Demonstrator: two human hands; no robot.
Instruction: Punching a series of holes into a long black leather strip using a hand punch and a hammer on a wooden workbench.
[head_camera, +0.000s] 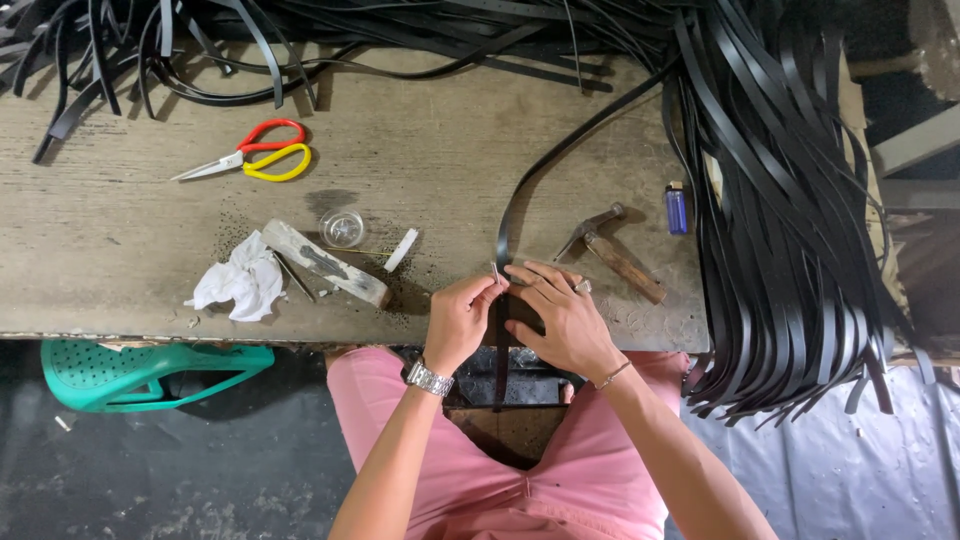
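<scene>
While hands (510, 315) pinch flat strap (515, 205).

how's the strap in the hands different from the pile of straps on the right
The strap lies alone, curving across the table to the edge; the pile of straps is a thick bundle draped over the right side, ends hanging down. The left hand and right hand pinch the single strap; the pile is untouched. Both are thin, flat and black.
</scene>
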